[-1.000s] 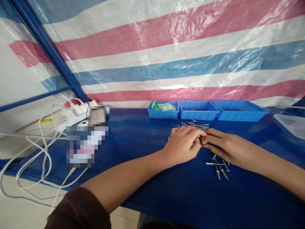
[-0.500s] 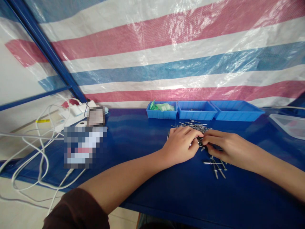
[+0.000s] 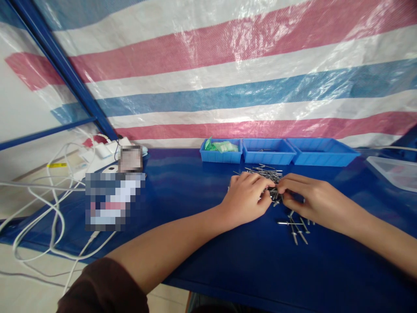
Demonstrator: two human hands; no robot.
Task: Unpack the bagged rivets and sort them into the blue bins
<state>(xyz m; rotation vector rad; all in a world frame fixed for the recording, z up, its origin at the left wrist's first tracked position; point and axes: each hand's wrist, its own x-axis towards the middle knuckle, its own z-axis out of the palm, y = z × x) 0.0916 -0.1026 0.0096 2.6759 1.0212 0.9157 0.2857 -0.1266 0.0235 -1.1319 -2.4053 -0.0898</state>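
Observation:
My left hand (image 3: 246, 197) and my right hand (image 3: 309, 198) rest on a blue table (image 3: 195, 243), fingertips meeting over a small dark part I cannot make out. Both hands have fingers curled in a pinch. Just behind them lies a pile of thin metal pins (image 3: 267, 173). A few more pins (image 3: 297, 228) lie loose in front of my right hand.
Three blue trays stand in a row at the table's back: the left tray (image 3: 221, 154) holds green and white bits, then the middle tray (image 3: 269, 154) and the right tray (image 3: 322, 155). A clear plastic box (image 3: 394, 171) sits far right. White cables (image 3: 48, 204) trail off the left edge.
My right hand has curled in and drawn slightly back toward the left hand; the view shifted a little. The pins and trays stay put.

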